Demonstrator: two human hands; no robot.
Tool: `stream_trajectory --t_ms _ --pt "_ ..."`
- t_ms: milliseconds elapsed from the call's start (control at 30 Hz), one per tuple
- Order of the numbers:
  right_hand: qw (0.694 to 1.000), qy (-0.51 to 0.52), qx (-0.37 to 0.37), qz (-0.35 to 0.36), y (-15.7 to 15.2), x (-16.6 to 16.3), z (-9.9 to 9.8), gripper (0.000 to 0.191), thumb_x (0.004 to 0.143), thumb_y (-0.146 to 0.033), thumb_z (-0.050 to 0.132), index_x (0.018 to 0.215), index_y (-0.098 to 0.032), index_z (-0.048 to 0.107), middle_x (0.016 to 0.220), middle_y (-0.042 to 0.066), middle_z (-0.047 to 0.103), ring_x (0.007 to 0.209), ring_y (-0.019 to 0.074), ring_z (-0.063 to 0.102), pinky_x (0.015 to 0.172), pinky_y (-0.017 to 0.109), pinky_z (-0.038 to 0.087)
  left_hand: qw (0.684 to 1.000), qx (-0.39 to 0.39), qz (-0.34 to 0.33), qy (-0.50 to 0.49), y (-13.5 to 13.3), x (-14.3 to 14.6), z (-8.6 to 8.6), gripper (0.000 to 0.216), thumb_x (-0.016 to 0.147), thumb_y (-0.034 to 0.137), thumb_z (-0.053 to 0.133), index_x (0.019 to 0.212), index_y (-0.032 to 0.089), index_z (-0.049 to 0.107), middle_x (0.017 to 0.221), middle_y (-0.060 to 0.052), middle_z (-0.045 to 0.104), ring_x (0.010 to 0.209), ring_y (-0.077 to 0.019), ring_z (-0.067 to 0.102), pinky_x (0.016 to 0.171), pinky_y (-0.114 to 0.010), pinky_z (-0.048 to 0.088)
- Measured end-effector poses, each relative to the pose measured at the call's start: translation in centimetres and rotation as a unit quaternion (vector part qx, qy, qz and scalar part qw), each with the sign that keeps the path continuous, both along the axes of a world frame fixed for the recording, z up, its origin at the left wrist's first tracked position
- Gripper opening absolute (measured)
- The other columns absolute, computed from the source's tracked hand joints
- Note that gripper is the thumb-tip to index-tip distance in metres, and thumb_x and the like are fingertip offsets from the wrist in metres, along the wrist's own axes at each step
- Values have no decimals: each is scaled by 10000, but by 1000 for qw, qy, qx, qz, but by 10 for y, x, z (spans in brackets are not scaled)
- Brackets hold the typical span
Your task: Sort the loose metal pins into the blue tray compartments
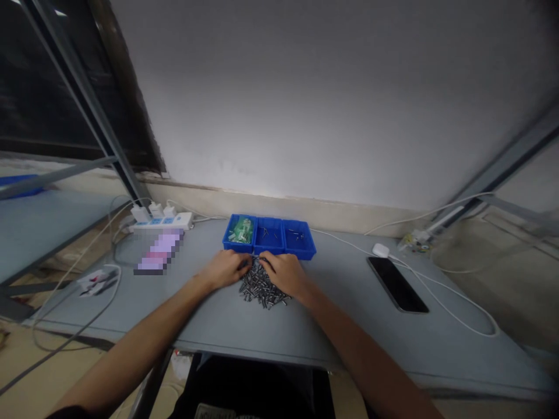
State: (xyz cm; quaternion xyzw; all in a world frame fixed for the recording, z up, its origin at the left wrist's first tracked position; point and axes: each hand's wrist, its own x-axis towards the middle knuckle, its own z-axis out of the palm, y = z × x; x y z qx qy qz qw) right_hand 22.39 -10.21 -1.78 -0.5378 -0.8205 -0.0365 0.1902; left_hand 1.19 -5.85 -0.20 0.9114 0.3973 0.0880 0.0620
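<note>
Left grip (227,269) and right grip (283,273) are both palm-down, fingers curled onto the far edge of the pin pile (262,288). My fingertips are buried among the pins, so I cannot tell whether either grip is pinched on one or only half-closed on the heap. The pile lies loose on the surface (332,331), between and partly under both grips, trailing back toward me. The bins (269,235) sit just beyond my fingertips, three in a row, their near wall close to the pile.

Risks, as I judge them:
- The pins look round and small. A careless wrist sweep could roll them toward me and off the near edge.
- Pinching blind in a heap may lift two at once, or none.
- The bins are alike and touching, so a drop could land in the wrong one.
- A knuckle could shove the row away from me.
- The phone (397,284) and cable (454,314) lie well right of the right grip. A sliding forearm could snag the cable.
</note>
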Motion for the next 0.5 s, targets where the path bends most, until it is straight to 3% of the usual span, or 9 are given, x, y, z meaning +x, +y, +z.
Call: stream_trajectory --t_ms 267,500 --pt "999 -11 -27 26 -2 -1 -1 261 1076 -350 448 1076 -231 680 899 44 769 809 175 713 680 256 387 992 -22 -46 -116 0 -1 -6 214 986 349 545 1041 212 699 649 22 636 561 -133 558 589 -249 354" --pt "1000 1 -14 25 1 3 -2 233 1072 -340 465 1121 -230 665 891 37 774 792 182 720 670 257 389 987 -39 -37 -148 1 -2 -6 304 1035 415 471 1139 233 690 682 20 664 603 -146 584 626 -251 382"
